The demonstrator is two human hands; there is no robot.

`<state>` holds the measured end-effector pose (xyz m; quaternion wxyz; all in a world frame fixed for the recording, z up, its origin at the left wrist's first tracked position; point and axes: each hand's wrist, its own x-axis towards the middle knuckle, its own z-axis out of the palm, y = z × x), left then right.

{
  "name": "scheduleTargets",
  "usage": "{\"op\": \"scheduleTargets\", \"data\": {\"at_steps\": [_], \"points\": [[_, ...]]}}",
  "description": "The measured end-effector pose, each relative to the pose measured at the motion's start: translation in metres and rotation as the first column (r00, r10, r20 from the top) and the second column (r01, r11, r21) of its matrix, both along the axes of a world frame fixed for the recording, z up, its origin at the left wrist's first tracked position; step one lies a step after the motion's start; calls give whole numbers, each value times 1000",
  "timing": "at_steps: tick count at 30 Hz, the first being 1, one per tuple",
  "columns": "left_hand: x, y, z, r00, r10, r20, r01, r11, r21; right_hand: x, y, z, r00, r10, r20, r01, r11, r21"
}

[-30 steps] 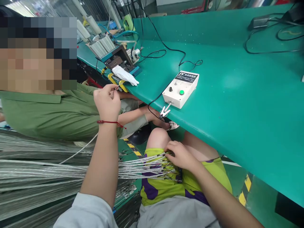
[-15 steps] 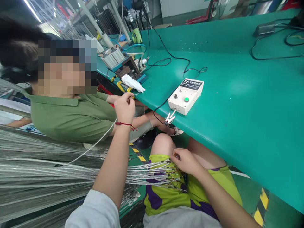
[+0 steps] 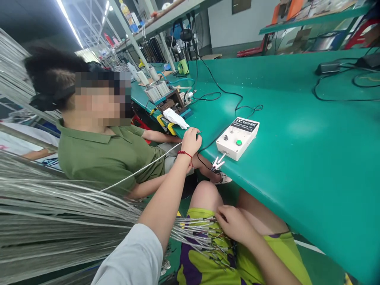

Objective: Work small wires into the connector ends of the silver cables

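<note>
Head view: the left hand (image 3: 191,141) is raised at the edge of the green bench (image 3: 297,158), fingers closed on the tip of one wire (image 3: 142,168). The wire's long axis runs back and down to the left. The tester box (image 3: 237,137) sits just right of this hand, its clip (image 3: 218,161) below. The right hand (image 3: 233,223) rests on the lap, fingers pinching the wire bundle (image 3: 196,231).
</note>
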<state>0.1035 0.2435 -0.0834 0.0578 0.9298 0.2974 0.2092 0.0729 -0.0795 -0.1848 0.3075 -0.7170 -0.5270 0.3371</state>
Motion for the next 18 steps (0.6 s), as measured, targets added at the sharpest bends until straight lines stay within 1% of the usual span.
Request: {"op": "scheduleTargets", "data": {"at_steps": [4,8,13,18], "points": [[-3,9,1,1000,-12,5,12,1000,-12,1,0,0,1000,-13,-18,14,1000,21],[-3,10,5,1000,-7,11,7,1000,-30,3,1,1,997,-37,-66,41,997,68],[-7,5,11,1000,11,15,-10,997,-73,10,2,1,983,-88,-159,110,985,135],[-19,-8,14,997,55,47,-49,992,-120,16,-1,3,956,-146,-255,194,965,175]]}}
